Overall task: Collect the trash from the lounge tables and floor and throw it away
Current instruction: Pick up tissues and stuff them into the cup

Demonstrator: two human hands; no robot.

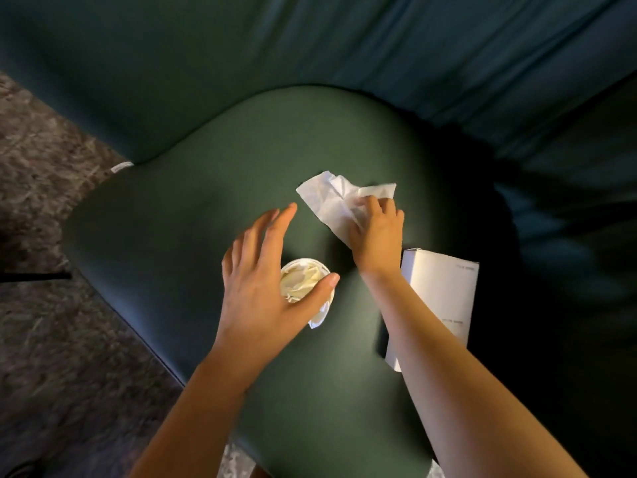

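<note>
1. A dark green table (193, 215) with a rounded, curving edge fills the middle of the view. A dark green sofa (241, 63) stands behind it and mottled grey-brown carpet (41, 167) lies to the left.
2. A white paper cup (305, 261) stands upright near the middle of the table, stuffed with crumpled pale paper (301, 281).
3. The left hand (265, 288) is spread over the cup, fingers straight and apart, gripping nothing. The thumb lies across the cup's right rim (whether it actually touches cannot be told).
4. A scrap of white (319, 319) shows under the thumb at the cup's lower right side. It is too blurred to tell whether it is cup wall or paper.
5. A crumpled white paper napkin (327, 198) lies on the table beyond the cup, a little to the right.
6. The right hand (377, 232) rests on the napkin's right part, its fingers curled into the paper and bunching it.
7. A white rectangular box (441, 291) lies at the table's right edge, partly under the right forearm. Its small print is unreadable.
</note>
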